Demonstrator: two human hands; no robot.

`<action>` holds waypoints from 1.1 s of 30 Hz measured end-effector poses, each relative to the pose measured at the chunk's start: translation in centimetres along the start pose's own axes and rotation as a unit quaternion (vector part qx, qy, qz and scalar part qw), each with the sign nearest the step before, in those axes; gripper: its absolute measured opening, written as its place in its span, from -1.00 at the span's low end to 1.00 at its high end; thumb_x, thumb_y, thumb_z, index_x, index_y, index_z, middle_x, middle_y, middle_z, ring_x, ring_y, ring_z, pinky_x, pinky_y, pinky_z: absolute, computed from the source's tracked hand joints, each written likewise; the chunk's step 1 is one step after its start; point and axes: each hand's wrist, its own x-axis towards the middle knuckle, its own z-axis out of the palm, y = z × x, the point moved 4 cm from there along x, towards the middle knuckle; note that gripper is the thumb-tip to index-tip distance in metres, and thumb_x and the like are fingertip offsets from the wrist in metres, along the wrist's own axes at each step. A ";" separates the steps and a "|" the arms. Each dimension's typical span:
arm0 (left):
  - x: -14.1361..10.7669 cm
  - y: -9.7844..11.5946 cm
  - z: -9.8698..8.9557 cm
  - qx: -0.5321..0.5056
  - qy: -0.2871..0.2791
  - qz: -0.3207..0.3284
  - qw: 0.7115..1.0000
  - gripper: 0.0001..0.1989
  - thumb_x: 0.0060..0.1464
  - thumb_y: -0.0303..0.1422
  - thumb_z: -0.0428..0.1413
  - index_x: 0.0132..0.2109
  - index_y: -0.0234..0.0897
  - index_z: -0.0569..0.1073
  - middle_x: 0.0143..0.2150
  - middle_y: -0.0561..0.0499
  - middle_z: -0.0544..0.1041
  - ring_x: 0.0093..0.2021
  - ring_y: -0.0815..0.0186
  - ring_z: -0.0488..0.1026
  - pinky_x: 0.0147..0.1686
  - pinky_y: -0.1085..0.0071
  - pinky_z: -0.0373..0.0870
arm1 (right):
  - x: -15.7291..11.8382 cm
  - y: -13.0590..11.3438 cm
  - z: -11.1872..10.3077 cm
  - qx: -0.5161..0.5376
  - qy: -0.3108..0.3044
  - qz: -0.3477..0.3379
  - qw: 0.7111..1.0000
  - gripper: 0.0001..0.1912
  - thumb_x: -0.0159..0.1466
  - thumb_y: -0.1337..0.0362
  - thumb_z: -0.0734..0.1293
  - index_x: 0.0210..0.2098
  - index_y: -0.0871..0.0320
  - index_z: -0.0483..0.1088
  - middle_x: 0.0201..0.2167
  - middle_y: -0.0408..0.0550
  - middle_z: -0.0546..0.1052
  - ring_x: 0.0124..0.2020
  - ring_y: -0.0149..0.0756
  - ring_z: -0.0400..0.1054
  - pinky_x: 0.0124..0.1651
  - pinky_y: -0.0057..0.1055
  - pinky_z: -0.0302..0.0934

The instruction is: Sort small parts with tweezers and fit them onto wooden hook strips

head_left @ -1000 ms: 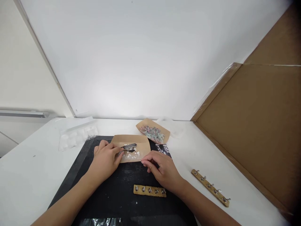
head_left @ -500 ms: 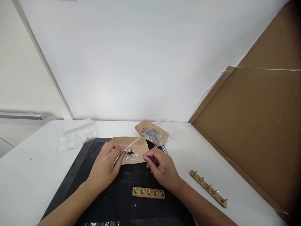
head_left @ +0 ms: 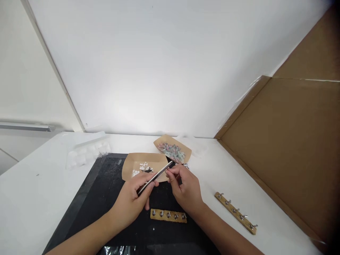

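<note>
My left hand (head_left: 136, 194) grips a thin strip (head_left: 159, 173), pale along one edge and dark on its face, slanting up to the right. Close to the strip's upper end, my right hand (head_left: 183, 186) has its thumb and fingertips pinched together; anything between them is too small to make out. Behind my hands lies a brown paper tray (head_left: 129, 164) with small white pieces (head_left: 145, 165) and a dark item in it. A wooden bar with several metal hooks (head_left: 168, 216) lies on the black mat in front.
Another brown tray (head_left: 187, 150) holds a bag of small coloured pieces (head_left: 174, 151). A second hooked bar (head_left: 236, 212) lies at right, beside a cardboard wall (head_left: 281, 148). A clear plastic compartment box (head_left: 83, 156) stands at left on the white table (head_left: 26, 187).
My left hand has moved right and nearer, out of the tray, turning the strip so its dark face shows. My right hand has shifted slightly right and stays pinched.
</note>
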 end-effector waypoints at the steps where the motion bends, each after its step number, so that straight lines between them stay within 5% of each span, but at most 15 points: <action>1: 0.0 0.0 0.1 -0.003 -0.004 -0.003 1.000 -0.64 0.38 -0.16 0.01 0.17 -0.15 0.53 -0.05 -0.04 0.59 -0.66 0.51 0.42 -0.45 0.45 0.49 | 0.0 0.0 0.2 -0.003 -0.002 0.004 1.000 -0.83 0.46 0.20 0.25 -0.27 0.08 0.37 -0.37 -0.11 0.52 -0.36 -0.31 0.43 -0.28 -0.38 0.27; 4: -0.1 -0.3 0.1 -0.008 -0.008 -0.020 1.000 -0.60 0.36 -0.11 0.02 0.19 -0.14 0.52 0.01 -0.06 0.60 -0.68 0.51 0.42 -0.56 0.46 0.44 | -0.2 -0.3 0.7 -0.004 -0.008 0.005 1.000 -0.83 0.48 0.22 0.21 -0.26 0.07 0.33 -0.36 -0.09 0.53 -0.34 -0.28 0.46 -0.28 -0.37 0.27; 8: 0.0 -0.3 -0.1 0.054 0.016 -0.010 0.998 -0.65 0.39 -0.15 0.01 -0.05 -0.19 0.64 -0.53 0.12 0.57 -0.59 0.37 0.50 -0.14 0.33 0.51 | -0.4 -1.0 1.2 -0.001 -0.013 -0.013 1.000 -0.85 0.48 0.24 0.20 -0.26 0.07 0.29 -0.39 -0.11 0.51 -0.36 -0.29 0.44 -0.27 -0.37 0.27; 10: 0.0 0.0 -0.1 0.080 0.025 0.007 0.996 -0.67 0.40 -0.18 0.01 -0.09 -0.19 0.65 -0.65 0.14 0.49 -0.46 0.29 0.56 -0.08 0.31 0.46 | -0.2 -1.2 1.2 -0.010 -0.008 -0.014 1.000 -0.84 0.48 0.23 0.20 -0.26 0.07 0.29 -0.39 -0.11 0.51 -0.36 -0.28 0.43 -0.27 -0.36 0.25; 24: -0.3 1.5 -0.1 0.169 0.047 0.113 0.978 -0.70 0.41 -0.32 -0.02 -0.01 -0.21 0.62 -0.47 0.03 0.54 -0.46 0.33 0.49 -0.34 0.43 0.41 | 0.3 -1.0 1.1 -0.017 -0.035 0.024 0.999 -0.79 0.48 0.22 0.19 -0.31 0.08 0.27 -0.37 -0.10 0.50 -0.35 -0.27 0.41 -0.27 -0.34 0.21; 33: -0.4 1.9 -0.1 0.186 0.063 0.148 0.969 -0.72 0.38 -0.40 0.01 0.03 -0.19 0.61 -0.29 -0.05 0.61 -0.32 0.28 0.57 -0.27 0.41 0.49 | 0.4 -1.0 1.0 -0.010 -0.036 0.014 0.999 -0.79 0.48 0.21 0.19 -0.31 0.07 0.27 -0.37 -0.08 0.50 -0.34 -0.25 0.41 -0.26 -0.31 0.22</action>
